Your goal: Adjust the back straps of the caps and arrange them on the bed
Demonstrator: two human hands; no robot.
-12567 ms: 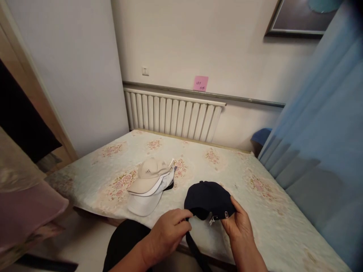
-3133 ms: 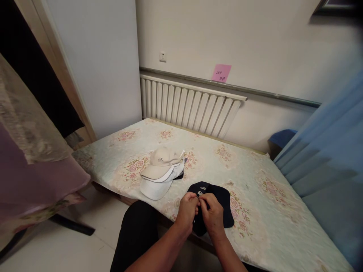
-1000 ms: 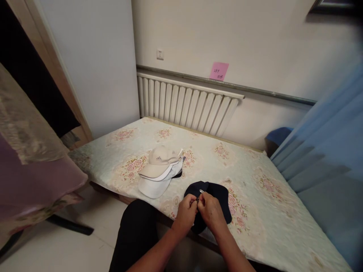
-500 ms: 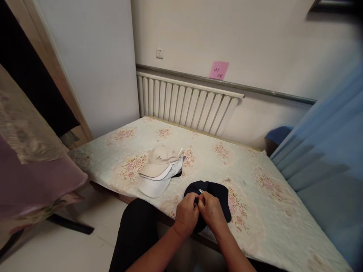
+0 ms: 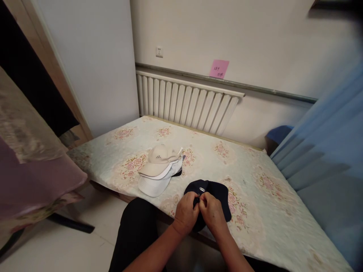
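A: Floral-covered bed (image 5: 207, 160), radiator (image 5: 187, 100) along its far edge. Orientation of the navy baseball cap (image 5: 219, 194)?

B: At the bed's near edge, long axis roughly following it. Rounded end points right, toward the blue curtain (image 5: 320, 158); brim or crown, cannot tell.

A: Relative to grip?

B: Under and just beyond both hands. Left hand (image 5: 186, 212) and right hand (image 5: 213, 212) nearly meet, each pinching at the cap's dark strap (image 5: 196, 201), mostly hidden. Silver oval fitting (image 5: 202, 189) just beyond.

A: Room?

B: Bare cover rightward to the curtain; stacked pale caps (image 5: 160, 166) near, leftward, apart. Near edge under the wrists.
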